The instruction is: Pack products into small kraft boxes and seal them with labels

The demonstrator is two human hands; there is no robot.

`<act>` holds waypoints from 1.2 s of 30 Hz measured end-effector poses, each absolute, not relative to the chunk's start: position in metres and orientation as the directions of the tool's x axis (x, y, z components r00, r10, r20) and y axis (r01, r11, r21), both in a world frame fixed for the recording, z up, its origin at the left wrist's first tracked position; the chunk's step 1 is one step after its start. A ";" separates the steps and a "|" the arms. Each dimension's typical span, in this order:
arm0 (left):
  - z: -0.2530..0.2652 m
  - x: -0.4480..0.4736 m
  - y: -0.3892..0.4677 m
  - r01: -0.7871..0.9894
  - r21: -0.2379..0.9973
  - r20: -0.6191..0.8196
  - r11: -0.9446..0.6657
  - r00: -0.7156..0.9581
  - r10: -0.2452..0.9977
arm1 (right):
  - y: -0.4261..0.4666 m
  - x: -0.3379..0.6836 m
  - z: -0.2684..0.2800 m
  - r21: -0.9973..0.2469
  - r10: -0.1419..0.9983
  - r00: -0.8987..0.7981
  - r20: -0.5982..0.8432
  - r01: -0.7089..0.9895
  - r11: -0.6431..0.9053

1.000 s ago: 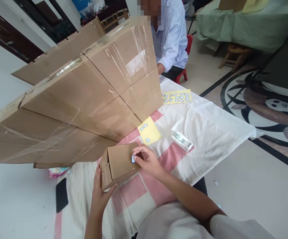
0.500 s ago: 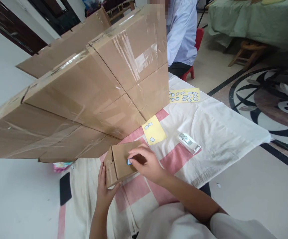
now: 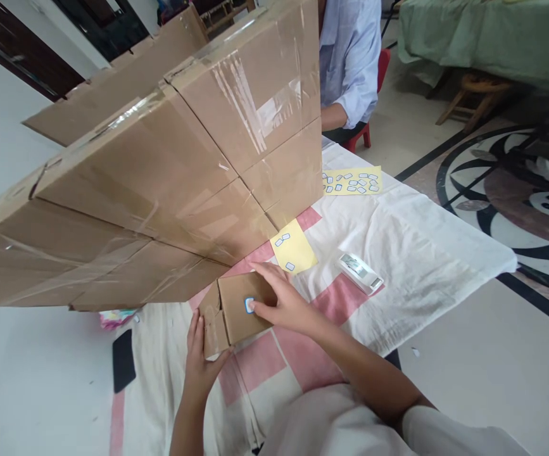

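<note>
The curled left hand (image 3: 202,367) grips the left end of the box (image 3: 233,291). The right hand (image 3: 286,301), loosely spread, thumbs the top sticker (image 3: 248,304).

No legible text, numbers or signs.

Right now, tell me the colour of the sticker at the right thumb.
The sticker is whitish with a blue border; the head view shows it.

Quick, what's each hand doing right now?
Left hand: holding the small cardboard box at one end.
Right hand: open, thumb on the blue-edged sticker.
</note>
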State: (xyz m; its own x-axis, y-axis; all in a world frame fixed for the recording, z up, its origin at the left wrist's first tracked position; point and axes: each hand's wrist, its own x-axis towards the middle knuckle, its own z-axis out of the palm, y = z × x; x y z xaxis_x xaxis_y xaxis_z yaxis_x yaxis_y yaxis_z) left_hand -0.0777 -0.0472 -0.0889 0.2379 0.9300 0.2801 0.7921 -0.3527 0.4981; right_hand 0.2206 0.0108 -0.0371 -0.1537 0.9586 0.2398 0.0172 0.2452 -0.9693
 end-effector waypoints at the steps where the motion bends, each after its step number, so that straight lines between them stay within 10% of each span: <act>1: -0.088 -0.077 -0.047 0.794 0.495 0.278 -0.354 0.241 0.930 | 0.013 0.223 -0.038 -0.971 0.955 -0.190 0.227 0.031 0.237; 23: -0.093 -0.090 -0.038 0.799 0.437 0.303 -0.412 0.301 0.904 | 0.015 0.227 -0.036 -0.979 0.946 -0.259 0.195 0.000 0.202; 28: -0.069 -0.065 -0.045 0.852 0.277 0.424 -0.445 0.307 0.852 | -0.007 0.231 -0.042 -0.988 0.956 -0.266 0.127 0.049 0.145; 36: -0.067 0.058 -0.091 0.834 0.387 0.640 -0.393 0.064 0.766 | -0.066 0.243 -0.089 -0.997 0.996 -0.062 0.066 0.023 0.068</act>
